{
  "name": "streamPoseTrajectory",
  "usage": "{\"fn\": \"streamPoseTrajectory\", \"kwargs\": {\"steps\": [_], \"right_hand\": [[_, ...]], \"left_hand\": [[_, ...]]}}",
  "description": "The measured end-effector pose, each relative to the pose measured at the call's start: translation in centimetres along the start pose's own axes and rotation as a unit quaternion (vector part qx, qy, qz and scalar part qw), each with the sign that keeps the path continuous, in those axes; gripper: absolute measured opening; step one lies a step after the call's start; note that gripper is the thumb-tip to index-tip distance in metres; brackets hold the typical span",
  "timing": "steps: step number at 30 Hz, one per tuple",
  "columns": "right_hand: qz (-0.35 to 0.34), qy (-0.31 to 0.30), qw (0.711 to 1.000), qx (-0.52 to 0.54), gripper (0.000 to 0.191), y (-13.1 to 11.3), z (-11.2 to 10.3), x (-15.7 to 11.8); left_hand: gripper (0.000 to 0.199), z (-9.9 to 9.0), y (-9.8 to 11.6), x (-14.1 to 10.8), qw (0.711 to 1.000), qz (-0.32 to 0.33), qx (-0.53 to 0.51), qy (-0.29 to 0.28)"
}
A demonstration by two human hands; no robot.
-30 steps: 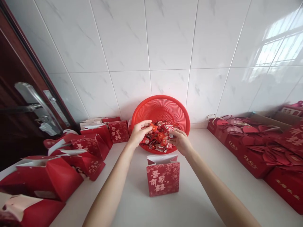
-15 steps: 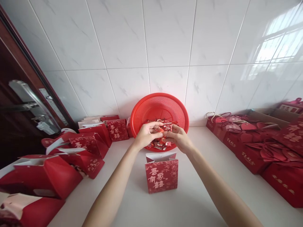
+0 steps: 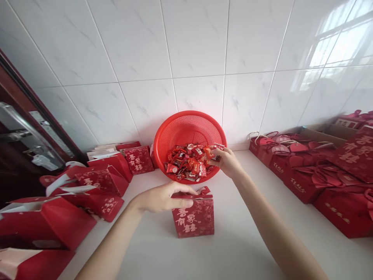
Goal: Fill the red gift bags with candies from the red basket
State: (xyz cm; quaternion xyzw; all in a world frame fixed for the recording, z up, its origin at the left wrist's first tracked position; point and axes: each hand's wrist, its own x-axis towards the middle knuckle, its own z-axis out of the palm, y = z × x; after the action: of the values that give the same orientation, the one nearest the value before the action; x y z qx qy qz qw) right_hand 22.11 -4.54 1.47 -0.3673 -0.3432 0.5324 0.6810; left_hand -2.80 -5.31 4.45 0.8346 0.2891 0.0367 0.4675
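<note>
A red paper gift box (image 3: pixel 194 219) with pale characters stands upright on the white tabletop in front of me. My left hand (image 3: pixel 167 197) is closed at its top left, thumb on the front face and fingers over the opening. A red wrapped piece (image 3: pixel 204 190) shows at the box's mouth. Behind the box, a red plastic basket (image 3: pixel 190 116) leans against the wall, tilted toward me, with many wrapped candies (image 3: pixel 189 161) in it. At the basket's right side, my right hand (image 3: pixel 229 161) pinches a red-and-white wrapped candy (image 3: pixel 218 147).
Open red boxes (image 3: pixel 55 219) stand in a group along the left, beside a dark door with a metal handle (image 3: pixel 17 134). On the right are rows of red boxes with handles and ribbons (image 3: pixel 303 188) and a cardboard carton (image 3: pixel 317 135). White tiles cover the wall.
My hands have parted. The left came down from the basket to the box's top; the right shifted to the basket's right side with a candy. The view has turned slightly.
</note>
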Motion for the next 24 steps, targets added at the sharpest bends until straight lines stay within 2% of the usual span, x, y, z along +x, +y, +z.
{"fn": "streamPoseTrajectory", "kwargs": {"steps": [6, 9, 11, 14, 16, 18, 20, 24], "right_hand": [[0.004, 0.0, 1.0, -0.009, 0.022, 0.6, 0.3, 0.0], [0.01, -0.005, 1.0, -0.004, 0.023, 0.9, 0.1, 0.1], [0.018, -0.013, 1.0, 0.002, 0.024, 0.9, 0.0, 0.1], [0.024, -0.026, 0.999, 0.012, 0.024, 0.9, 0.1, 0.0], [0.028, -0.033, 0.999, 0.013, 0.023, 0.8, 0.2, -0.1], [0.035, -0.044, 0.998, 0.008, 0.022, 0.8, 0.4, -0.3], [0.038, -0.062, 0.997, 0.001, 0.023, 0.7, 0.5, -0.5], [0.036, -0.082, 0.996, -0.006, 0.029, 0.7, 0.5, -0.6]], "left_hand": [[0.035, 1.8, 1.9, -2.1, 0.997, 0.034, 0.036, -0.055], [0.039, 2.2, 2.8, -2.7, 0.997, 0.044, 0.046, -0.053], [0.044, 1.9, 2.8, -2.8, 0.997, 0.053, 0.028, -0.056], [0.058, 1.1, 1.6, -1.8, 0.995, 0.064, -0.051, -0.055], [0.067, 0.8, 0.2, -0.3, 0.991, 0.057, -0.118, -0.017], [0.059, 1.0, -1.4, 1.7, 0.987, 0.046, -0.139, 0.069], [0.042, 1.8, -3.1, 3.8, 0.986, 0.033, -0.091, 0.136], [0.029, 4.2, -5.9, 6.8, 0.982, 0.044, 0.083, 0.163]]}}
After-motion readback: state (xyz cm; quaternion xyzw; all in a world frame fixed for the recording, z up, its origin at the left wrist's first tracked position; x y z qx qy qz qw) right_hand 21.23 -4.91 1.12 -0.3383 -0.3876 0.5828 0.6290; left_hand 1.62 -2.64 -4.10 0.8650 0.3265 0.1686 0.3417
